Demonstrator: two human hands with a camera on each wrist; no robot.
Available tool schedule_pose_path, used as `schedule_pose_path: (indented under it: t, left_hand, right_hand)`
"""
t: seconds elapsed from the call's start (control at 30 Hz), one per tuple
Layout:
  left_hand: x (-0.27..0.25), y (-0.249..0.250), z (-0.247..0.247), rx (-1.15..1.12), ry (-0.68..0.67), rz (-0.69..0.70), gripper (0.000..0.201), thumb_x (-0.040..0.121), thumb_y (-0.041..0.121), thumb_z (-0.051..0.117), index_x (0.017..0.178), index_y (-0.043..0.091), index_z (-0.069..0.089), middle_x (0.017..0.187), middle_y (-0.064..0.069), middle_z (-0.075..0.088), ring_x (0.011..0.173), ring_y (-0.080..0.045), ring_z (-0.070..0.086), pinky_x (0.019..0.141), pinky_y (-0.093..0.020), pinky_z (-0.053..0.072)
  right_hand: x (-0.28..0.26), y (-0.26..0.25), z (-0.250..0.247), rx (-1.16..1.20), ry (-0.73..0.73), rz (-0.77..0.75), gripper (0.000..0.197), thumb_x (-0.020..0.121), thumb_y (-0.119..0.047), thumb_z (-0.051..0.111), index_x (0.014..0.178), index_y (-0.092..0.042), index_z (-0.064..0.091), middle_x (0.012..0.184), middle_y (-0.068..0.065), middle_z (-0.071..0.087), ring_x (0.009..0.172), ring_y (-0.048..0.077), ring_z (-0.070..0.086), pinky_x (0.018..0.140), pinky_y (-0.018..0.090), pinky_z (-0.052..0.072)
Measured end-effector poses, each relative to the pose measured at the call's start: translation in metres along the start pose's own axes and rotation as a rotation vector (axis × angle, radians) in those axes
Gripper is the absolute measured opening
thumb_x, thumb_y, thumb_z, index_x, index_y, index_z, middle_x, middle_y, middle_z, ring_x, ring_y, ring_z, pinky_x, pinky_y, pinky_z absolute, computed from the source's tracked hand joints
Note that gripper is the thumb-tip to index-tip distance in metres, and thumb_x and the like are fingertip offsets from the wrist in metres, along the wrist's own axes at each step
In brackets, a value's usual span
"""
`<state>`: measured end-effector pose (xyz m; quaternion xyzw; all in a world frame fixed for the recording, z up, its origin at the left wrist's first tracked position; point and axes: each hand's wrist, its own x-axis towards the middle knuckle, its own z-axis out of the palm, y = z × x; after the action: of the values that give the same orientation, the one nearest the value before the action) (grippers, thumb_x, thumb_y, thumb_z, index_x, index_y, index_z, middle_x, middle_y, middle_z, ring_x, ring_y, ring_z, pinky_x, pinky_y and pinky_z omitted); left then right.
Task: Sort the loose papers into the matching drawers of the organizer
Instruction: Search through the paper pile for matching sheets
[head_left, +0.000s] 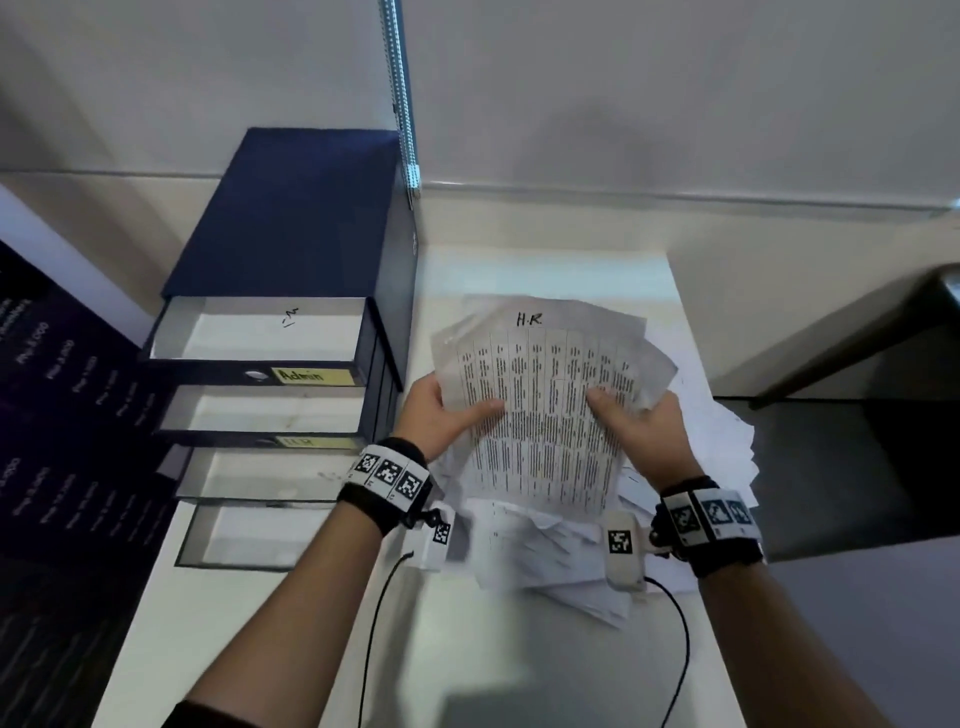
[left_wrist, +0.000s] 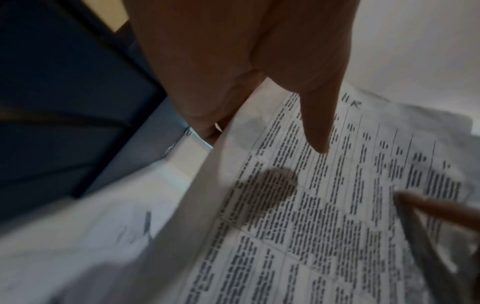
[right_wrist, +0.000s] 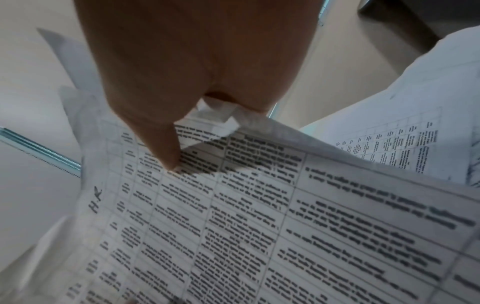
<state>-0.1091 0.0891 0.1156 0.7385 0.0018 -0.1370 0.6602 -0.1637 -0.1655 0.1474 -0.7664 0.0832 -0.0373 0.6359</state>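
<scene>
Both hands hold up a bundle of printed sheets (head_left: 545, 415), the top one marked "H.R" by hand. My left hand (head_left: 441, 415) pinches the bundle's left edge, thumb lying on the print (left_wrist: 317, 131). At the right edge my right hand (head_left: 634, 421) grips it, thumb on top (right_wrist: 166, 148), fingers underneath. The same marked sheet (left_wrist: 337, 205) (right_wrist: 259, 226) fills both wrist views. A dark blue drawer organizer (head_left: 291, 234) stands to the left with several drawers pulled out. The top drawer (head_left: 260, 332) is labelled "Admin", the second drawer (head_left: 265, 415) "H.R".
A loose heap of white papers (head_left: 571, 551) lies on the white table (head_left: 467, 649) under the hands. A dark poster (head_left: 62, 415) leans at the left. The wall is close behind, with a metal rail (head_left: 400, 93). A dark surface (head_left: 857, 441) adjoins the table's right edge.
</scene>
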Motion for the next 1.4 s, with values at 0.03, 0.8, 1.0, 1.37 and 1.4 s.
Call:
schedule_pose_path:
  t: [0.03,0.8,1.0,1.37,1.4]
  left_hand:
    - [-0.002,-0.005,-0.002,0.045,0.000,-0.010,0.045,0.071,0.023,0.087,0.111,0.010,0.070,0.107,0.000,0.075,0.098,-0.010,0.071,0.085,-0.029,0.058]
    - [-0.138,0.031,-0.246,0.199,0.469,0.020,0.043,0.091,0.029,0.067,0.132,0.032,0.051,0.108,-0.001,0.073,0.089,-0.020,0.073,0.082,-0.048,0.059]
    - [-0.201,0.005,-0.287,0.262,0.322,-0.135,0.066,0.092,0.026,0.067,0.148,0.032,0.033,0.117,-0.008,0.069,0.095,-0.020,0.071,0.085,-0.041,0.058]
    - [-0.234,0.021,-0.281,0.047,-0.004,-0.208,0.038,0.096,0.007,0.060,0.131,0.021,0.058,0.081,0.003,0.072,0.056,-0.009,0.060,0.044,-0.019,0.047]
    - [-0.230,0.020,-0.281,0.035,0.049,-0.210,0.035,0.096,0.004,0.058,0.128,0.018,0.061,0.082,0.003,0.072,0.051,-0.006,0.057,0.042,-0.017,0.044]
  right_hand:
    - [-0.005,0.004,0.001,-0.022,-0.016,-0.002,0.037,0.086,-0.026,0.073,0.119,-0.012,0.066,0.104,0.002,0.075,0.098,0.015,0.071,0.084,0.033,0.059]
    - [-0.012,-0.092,0.219,-0.092,-0.517,-0.004,0.047,0.094,0.001,0.052,0.136,-0.021,0.058,0.142,-0.004,0.052,0.126,0.025,0.054,0.108,0.045,0.044]
    - [-0.057,-0.046,0.267,-0.098,-0.649,0.224,0.046,0.095,0.005,0.051,0.137,-0.012,0.056,0.120,0.003,0.064,0.045,0.005,0.045,0.046,0.017,0.039]
    - [-0.038,-0.066,0.267,0.130,-0.381,0.443,0.033,0.098,0.005,0.046,0.130,0.004,0.054,0.115,0.017,0.066,0.079,0.016,0.068,0.063,0.023,0.057]
    - [-0.037,-0.066,0.265,0.144,-0.381,0.446,0.033,0.098,0.000,0.051,0.131,0.003,0.053,0.114,0.018,0.068,0.079,0.018,0.071,0.063,0.026,0.058]
